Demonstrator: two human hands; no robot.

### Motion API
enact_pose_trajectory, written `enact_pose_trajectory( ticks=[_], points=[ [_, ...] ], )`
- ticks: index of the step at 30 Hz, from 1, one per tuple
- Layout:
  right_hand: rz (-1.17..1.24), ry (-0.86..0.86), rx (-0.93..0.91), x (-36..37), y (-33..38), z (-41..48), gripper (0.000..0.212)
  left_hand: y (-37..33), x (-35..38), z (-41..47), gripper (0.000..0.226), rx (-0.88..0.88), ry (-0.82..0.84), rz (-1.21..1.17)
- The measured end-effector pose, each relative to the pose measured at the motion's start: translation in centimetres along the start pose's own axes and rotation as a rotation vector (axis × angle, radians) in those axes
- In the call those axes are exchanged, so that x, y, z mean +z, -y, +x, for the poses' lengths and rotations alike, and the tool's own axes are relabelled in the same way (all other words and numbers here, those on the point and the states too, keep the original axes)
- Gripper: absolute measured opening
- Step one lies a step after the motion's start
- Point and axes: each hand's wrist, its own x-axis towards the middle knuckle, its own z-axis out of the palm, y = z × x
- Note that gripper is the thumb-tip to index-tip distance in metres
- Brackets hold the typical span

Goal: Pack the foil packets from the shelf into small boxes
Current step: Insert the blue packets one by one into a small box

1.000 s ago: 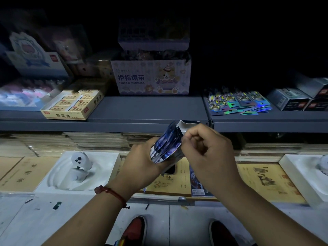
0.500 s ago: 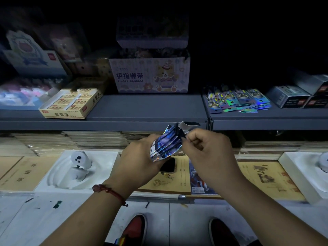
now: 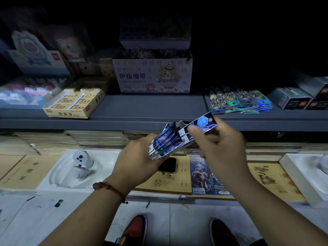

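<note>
Both forearms reach forward at chest height in front of the shelf [image 3: 150, 110]. The left hand [image 3: 140, 160], palm turned inward, grips a fanned bundle of foil packets [image 3: 165, 142]. The right hand [image 3: 218, 139] pinches a single packet [image 3: 202, 123] between thumb and fingers, tilted up to the right. More packets [image 3: 237, 101] lie on the shelf.

Brightness: dim; upper third nearly black.
Light: strongest lower centre, on pale floor [image 3: 53, 219].
Glare: rainbow sheen on foil packets [image 3: 239, 102], centre right.
Blur: right hand [image 3: 220, 139] smeared; upper left soft.
Shadow: dark under shelf [image 3: 142, 121], right.
</note>
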Motion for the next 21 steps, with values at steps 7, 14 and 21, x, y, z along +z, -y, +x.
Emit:
enact_pose_trajectory(
  ticks=[7, 14, 21],
  points=[
    [-0.064, -0.052, -0.068, 0.3, 0.6, -0.3, 0.046, -0.6, 0.0, 0.0, 0.044, -0.009, 0.002, -0.079],
    [0.144, -0.225, -0.009, -0.6, 0.7, 0.3, 0.024, -0.4, -0.3, 0.0, 0.045, -0.005, 0.02, -0.012],
    [0.221, -0.436, 0.004, -3.0, 0.9, 1.8, 0.028, -0.4, -1.3, -0.3, 0.06, -0.075, 0.042, -0.271]
  ],
)
